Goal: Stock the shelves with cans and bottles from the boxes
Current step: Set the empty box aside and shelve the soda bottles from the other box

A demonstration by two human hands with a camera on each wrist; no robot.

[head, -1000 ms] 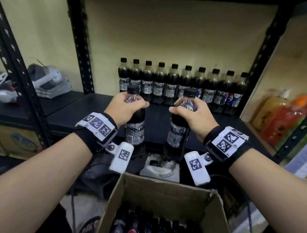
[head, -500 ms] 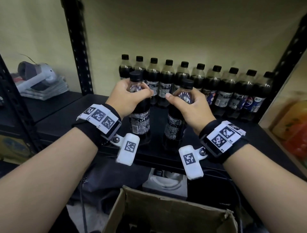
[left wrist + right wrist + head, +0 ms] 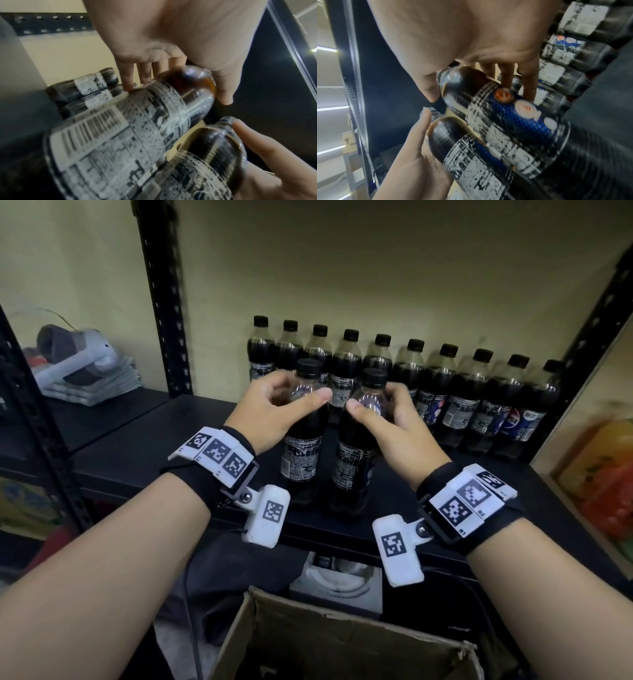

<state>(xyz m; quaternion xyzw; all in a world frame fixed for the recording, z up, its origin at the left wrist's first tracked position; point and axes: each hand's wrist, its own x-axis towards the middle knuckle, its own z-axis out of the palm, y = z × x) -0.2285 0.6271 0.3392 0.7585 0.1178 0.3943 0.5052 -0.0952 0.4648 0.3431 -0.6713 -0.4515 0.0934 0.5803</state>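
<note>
Two dark cola bottles with black caps stand upright side by side over the front part of the black shelf. My left hand grips the left bottle round its shoulder, as the left wrist view shows of hand and bottle. My right hand grips the right bottle the same way; the right wrist view shows this hand and bottle. Both bases are down at the shelf board; I cannot tell whether they touch it. A row of several like bottles lines the back wall.
An open cardboard box sits below the shelf's front edge. Black uprights bound the bay at left and right. Folded items with a grey-white device lie on the left shelf. Orange and yellow bottles stand at the right.
Both hands have carried their bottles forward from above the box onto the shelf's front area and brought them closer together. The box has dropped lower in view.
</note>
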